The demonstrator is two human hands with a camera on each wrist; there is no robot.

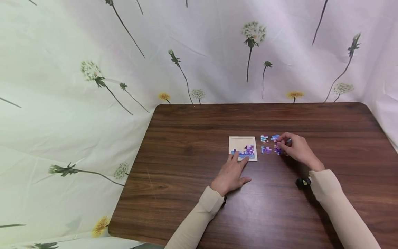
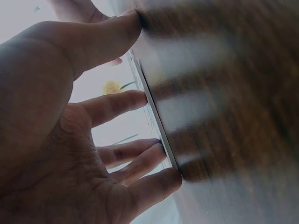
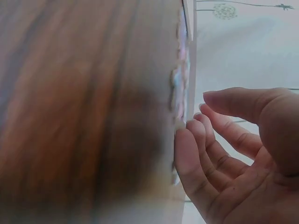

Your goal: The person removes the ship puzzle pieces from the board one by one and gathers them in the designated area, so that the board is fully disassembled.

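A small square puzzle board (image 1: 243, 138) with a pale frame lies on the table, its lower part filled with blue and purple pieces. The fingertips of my left hand (image 1: 230, 173) rest on its near edge, fingers spread. To the board's right lie loose puzzle pieces, among them a light blue piece (image 1: 264, 139) and a purple piece (image 1: 265, 149). My right hand (image 1: 296, 148) hovers over the right-hand pieces and partly hides them. In the right wrist view, its thumb (image 3: 233, 101) stands apart from the bent fingers, with no piece visible between them.
The brown wooden table (image 1: 186, 186) has rounded corners. A white curtain (image 1: 211, 62) printed with dandelions hangs behind it and on the left. A dark strap with a small device (image 1: 303, 183) sits at the right wrist.
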